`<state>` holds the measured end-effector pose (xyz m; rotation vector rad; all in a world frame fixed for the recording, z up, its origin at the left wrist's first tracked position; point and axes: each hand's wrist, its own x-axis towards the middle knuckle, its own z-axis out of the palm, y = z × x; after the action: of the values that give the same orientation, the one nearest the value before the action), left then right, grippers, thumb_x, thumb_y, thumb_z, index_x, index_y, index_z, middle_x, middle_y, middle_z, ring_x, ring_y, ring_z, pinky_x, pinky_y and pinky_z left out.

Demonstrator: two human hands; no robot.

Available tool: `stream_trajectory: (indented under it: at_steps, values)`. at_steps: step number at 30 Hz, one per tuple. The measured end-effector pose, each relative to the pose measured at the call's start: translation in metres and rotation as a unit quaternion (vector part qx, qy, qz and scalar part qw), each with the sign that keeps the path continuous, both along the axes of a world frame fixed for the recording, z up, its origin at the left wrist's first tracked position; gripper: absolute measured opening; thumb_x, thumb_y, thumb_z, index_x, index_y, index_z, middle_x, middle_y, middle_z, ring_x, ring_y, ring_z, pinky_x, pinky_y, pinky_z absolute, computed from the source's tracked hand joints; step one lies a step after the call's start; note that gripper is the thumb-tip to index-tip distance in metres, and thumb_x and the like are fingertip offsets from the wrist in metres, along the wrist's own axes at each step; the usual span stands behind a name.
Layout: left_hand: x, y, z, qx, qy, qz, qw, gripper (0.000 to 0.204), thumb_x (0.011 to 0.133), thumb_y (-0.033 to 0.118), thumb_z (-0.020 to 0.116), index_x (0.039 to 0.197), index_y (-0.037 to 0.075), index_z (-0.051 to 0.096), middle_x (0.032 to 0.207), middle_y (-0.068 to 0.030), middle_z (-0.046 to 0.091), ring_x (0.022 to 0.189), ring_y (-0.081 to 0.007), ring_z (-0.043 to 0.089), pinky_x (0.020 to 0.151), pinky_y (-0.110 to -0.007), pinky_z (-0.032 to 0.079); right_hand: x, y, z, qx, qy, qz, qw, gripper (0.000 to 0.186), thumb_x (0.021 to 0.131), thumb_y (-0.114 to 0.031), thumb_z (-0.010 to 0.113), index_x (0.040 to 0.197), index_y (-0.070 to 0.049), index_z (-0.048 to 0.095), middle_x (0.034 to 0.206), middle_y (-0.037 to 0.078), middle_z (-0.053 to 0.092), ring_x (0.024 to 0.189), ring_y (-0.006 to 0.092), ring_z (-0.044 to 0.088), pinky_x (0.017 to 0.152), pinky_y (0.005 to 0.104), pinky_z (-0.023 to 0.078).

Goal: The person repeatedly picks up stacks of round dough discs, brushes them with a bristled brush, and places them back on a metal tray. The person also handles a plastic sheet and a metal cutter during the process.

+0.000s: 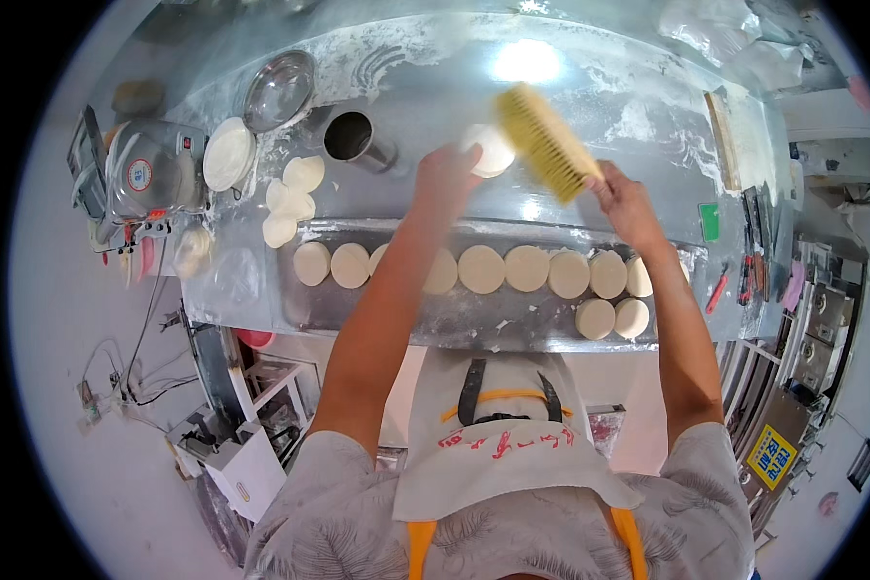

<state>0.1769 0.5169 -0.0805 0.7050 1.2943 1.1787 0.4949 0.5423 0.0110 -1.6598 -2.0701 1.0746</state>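
My left hand [449,172], slightly blurred, grips the edge of a flat white dough round [491,153] above the metal worktop. In my right hand [630,203] is the handle end of a wooden brush [549,143] with yellowish bristles. The brush is tilted, its far end just right of the held round. Below my hands lies a metal tray [512,321] with a row of dough rounds [481,269] along its far side. Two more rounds [595,318] sit nearer me at its right. My left forearm hides part of the row.
Left of my left hand stands a metal cylinder [349,135]. Thin dough pieces [290,202] overlap beside the tray, below a floury white disc [229,155] and a round lid [279,91]. A scale [155,172] stands far left. At right lie a green scraper [710,221] and knives [747,278].
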Motion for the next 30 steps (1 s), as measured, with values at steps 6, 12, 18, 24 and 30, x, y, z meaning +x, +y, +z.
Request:
stream_trajectory:
  at_steps: [6, 12, 18, 24, 30]
  values:
    - [-0.019, -0.018, -0.009, 0.069, 0.028, -0.036, 0.997, 0.034, 0.104, 0.007, 0.069, 0.131, -0.013, 0.06, 0.128, -0.0188, 0.069, 0.12, -0.0274, 0.07, 0.11, -0.043, 0.057, -0.001, -0.014, 0.049, -0.159, 0.125, 0.013, 0.979, 0.042, 0.109, -0.035, 0.065, 0.138, -0.005, 0.066, 0.076, 0.005, 0.061, 0.069, 0.0144, 0.056, 0.066, 0.0358, 0.05]
    - [-0.02, -0.029, 0.031, 0.035, 0.091, -0.078, 0.992, 0.042, 0.105, 0.012, 0.069, 0.138, -0.01, 0.058, 0.132, -0.0163, 0.069, 0.123, -0.025, 0.069, 0.106, -0.039, 0.059, 0.0, -0.033, 0.078, -0.153, 0.163, 0.058, 0.973, 0.04, 0.107, -0.034, 0.067, 0.135, -0.005, 0.07, 0.077, 0.01, 0.06, 0.071, 0.0168, 0.054, 0.07, 0.0356, 0.049]
    - [-0.03, -0.03, 0.048, -0.011, -0.061, -0.09, 0.994, 0.049, 0.105, 0.018, 0.07, 0.144, -0.007, 0.055, 0.134, -0.0139, 0.068, 0.121, -0.0233, 0.069, 0.103, -0.038, 0.059, 0.029, -0.031, 0.067, -0.023, 0.053, -0.095, 0.994, 0.041, 0.106, -0.033, 0.069, 0.14, -0.009, 0.07, 0.077, 0.002, 0.06, 0.068, 0.0106, 0.053, 0.065, 0.0303, 0.048]
    - [-0.011, -0.036, 0.066, -0.033, -0.039, -0.123, 0.991, 0.067, 0.088, 0.007, 0.085, 0.147, -0.004, 0.054, 0.134, -0.0129, 0.068, 0.122, -0.0216, 0.068, 0.103, -0.036, 0.058, 0.03, -0.06, 0.067, -0.113, 0.131, -0.129, 0.976, 0.038, 0.106, -0.027, 0.072, 0.138, -0.007, 0.071, 0.077, -0.003, 0.056, 0.068, 0.0061, 0.051, 0.061, 0.0266, 0.046]
    - [-0.016, -0.042, 0.066, 0.011, 0.079, -0.182, 0.98, 0.061, 0.081, 0.001, 0.088, 0.137, 0.0, 0.065, 0.119, -0.0092, 0.076, 0.111, -0.019, 0.072, 0.099, -0.035, 0.057, 0.033, -0.07, 0.09, -0.212, 0.158, -0.012, 0.964, 0.041, 0.105, -0.027, 0.074, 0.14, -0.006, 0.07, 0.078, -0.004, 0.058, 0.069, 0.0058, 0.051, 0.062, 0.0263, 0.046]
